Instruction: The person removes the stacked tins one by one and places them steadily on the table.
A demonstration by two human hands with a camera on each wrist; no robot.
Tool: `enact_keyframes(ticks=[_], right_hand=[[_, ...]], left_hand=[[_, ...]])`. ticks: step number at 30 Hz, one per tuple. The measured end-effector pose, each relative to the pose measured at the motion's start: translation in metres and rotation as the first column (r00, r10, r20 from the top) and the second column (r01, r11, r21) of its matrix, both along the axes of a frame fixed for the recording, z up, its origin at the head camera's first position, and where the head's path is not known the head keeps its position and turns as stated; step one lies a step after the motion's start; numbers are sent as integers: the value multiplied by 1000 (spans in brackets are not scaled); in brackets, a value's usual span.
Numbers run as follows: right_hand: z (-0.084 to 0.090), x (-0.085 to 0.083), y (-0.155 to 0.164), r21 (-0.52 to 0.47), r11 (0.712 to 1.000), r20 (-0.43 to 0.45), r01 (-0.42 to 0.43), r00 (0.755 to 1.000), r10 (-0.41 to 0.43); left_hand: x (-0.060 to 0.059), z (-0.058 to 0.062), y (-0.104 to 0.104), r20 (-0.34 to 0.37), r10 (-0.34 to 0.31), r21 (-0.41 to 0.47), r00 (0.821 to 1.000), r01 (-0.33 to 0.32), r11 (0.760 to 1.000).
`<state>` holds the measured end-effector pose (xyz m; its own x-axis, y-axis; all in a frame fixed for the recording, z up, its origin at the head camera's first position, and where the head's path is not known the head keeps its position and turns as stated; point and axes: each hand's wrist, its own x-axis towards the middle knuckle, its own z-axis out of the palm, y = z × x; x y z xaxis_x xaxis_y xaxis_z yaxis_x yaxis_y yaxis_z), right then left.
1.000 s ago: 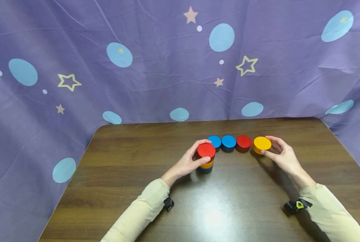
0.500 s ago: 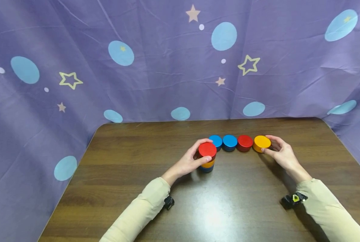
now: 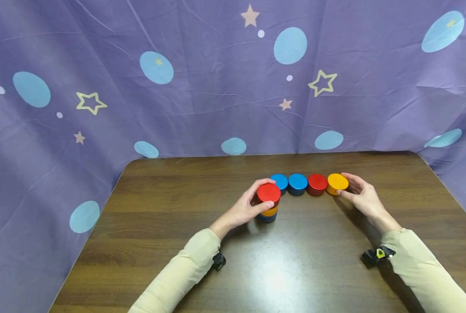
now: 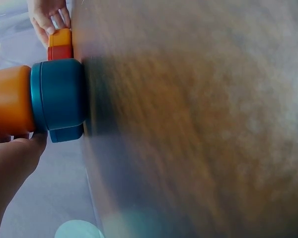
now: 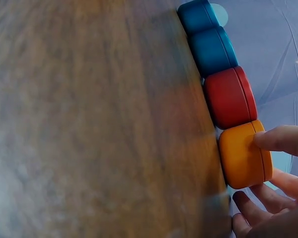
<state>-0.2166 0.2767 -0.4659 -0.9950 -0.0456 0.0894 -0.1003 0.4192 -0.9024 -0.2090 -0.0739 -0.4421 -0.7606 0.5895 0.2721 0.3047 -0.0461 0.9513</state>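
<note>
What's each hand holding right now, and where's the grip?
Left hand: the stack, gripped by its sides toward the top. Right hand: the yellow cylinder, pinched by its sides near the top.

And there stood the stack, upright — red cylinder [image 3: 268,192] on orange cylinder [image 4: 10,101] on blue cylinder [image 4: 64,94], in the left hand's [image 3: 241,211] grip! Behind it, near the worktop's [image 3: 158,239] far edge, ran two blue cylinders [image 3: 297,184], a second red cylinder [image 3: 317,184] and — pinched by the right hand [image 3: 365,200] — a yellow-orange cylinder [image 3: 337,184], neighbours touching.
</note>
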Motion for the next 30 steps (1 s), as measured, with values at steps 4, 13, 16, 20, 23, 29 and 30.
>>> enact_keyframes(ticks=[4, 13, 16, 20, 23, 29, 30], right_hand=[[-2, 0, 1, 5, 1000, -7, -8, 1000, 8], [-2, 2, 1, -2, 1000, -17, -19, 1000, 19], [-2, 2, 1, 0, 1000, -18, -19, 1000, 19], [-2, 2, 1, 3, 1000, -25, -19, 1000, 19], [-2, 2, 1, 4, 1000, -28, -20, 999, 20], [0, 2, 1, -6, 1000, -20, -22, 1000, 22], [0, 2, 1, -11, 1000, -16, -21, 1000, 21]], left_hand=[[0, 0, 0, 4, 4, -3, 1000, -4, 1000], [0, 1, 2, 15, 15, -17, 1000, -14, 1000], [0, 2, 1, 20, 15, -25, 1000, -14, 1000], [0, 2, 1, 30, 13, -25, 999, -12, 1000], [0, 1, 1, 31, 12, -25, 999, -12, 1000], [0, 1, 1, 36, 8, -15, 999, -7, 1000], [0, 2, 1, 36, 7, -13, 999, -6, 1000]])
